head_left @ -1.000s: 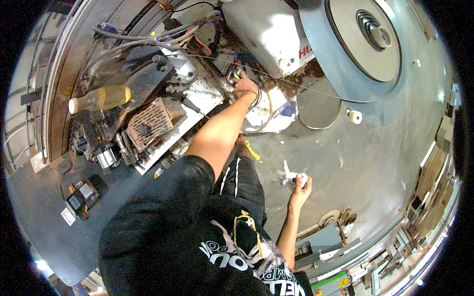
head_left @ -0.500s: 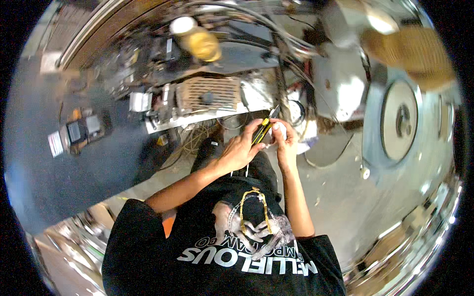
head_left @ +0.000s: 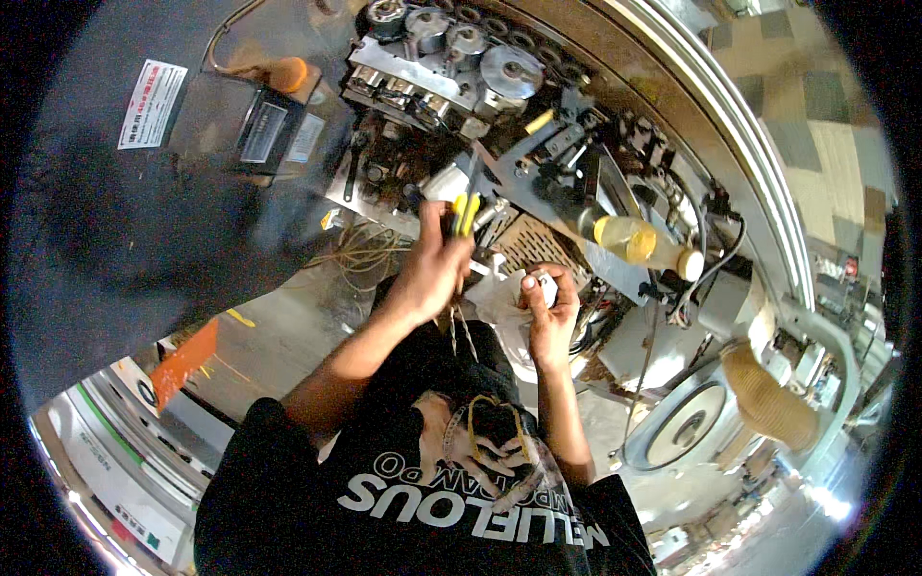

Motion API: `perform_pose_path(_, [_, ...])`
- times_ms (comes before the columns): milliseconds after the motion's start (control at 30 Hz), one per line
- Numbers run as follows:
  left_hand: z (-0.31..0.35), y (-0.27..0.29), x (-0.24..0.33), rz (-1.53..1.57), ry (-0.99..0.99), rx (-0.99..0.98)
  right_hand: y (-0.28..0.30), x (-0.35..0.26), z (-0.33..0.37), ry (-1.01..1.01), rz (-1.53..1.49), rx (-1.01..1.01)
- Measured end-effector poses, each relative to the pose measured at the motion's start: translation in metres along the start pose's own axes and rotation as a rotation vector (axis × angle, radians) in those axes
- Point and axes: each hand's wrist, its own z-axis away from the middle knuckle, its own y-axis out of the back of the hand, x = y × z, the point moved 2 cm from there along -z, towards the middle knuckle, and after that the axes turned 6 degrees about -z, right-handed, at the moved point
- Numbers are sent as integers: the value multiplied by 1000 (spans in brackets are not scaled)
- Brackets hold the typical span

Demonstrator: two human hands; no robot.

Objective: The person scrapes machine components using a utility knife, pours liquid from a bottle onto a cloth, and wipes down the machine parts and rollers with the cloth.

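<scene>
The left hand is curled around a yellow tool, the right hand closed on a white object.

White rectangular label, red and black characters, on dark worktop at far left. Small device to its right bearing one dark label and one pale label, print too small to read. Black T-shirt, near centre: white lettering, upside down.

Two hands, one yellow-handled tool, one bottle, one slotted cover; perhaps four round metal parts
</scene>
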Motion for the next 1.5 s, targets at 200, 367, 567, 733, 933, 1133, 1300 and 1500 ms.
perform_pose_path(200, [-119, 69, 57, 193, 53, 44, -53, -4, -39, 40, 169, 15])
perform_pose_path(367, [-182, 78, 76, 112, 207, -138, -64, -11, -59, 35, 146, 77])
perform_pose_path(567, [-223, 70, 69, -48, 239, -91, -68, -15, -70, 51, 237, 126])
perform_pose_path(733, [-230, 64, 73, -138, 283, -77, -66, -9, -72, 6, 244, 145])
perform_pose_path(933, [-230, 54, 80, -326, 265, -44, -75, -16, -73, -65, 203, 152])
perform_pose_path(1133, [-233, 54, 75, -439, 262, -23, -76, -22, -74, -35, 214, 149])
perform_pose_path(1300, [-225, 51, 81, -409, 256, -60, -68, -15, -72, -50, 162, 155])
perform_pose_path(1500, [-229, 49, 74, -534, 150, -18, -59, -9, -72, 0, 269, 149])
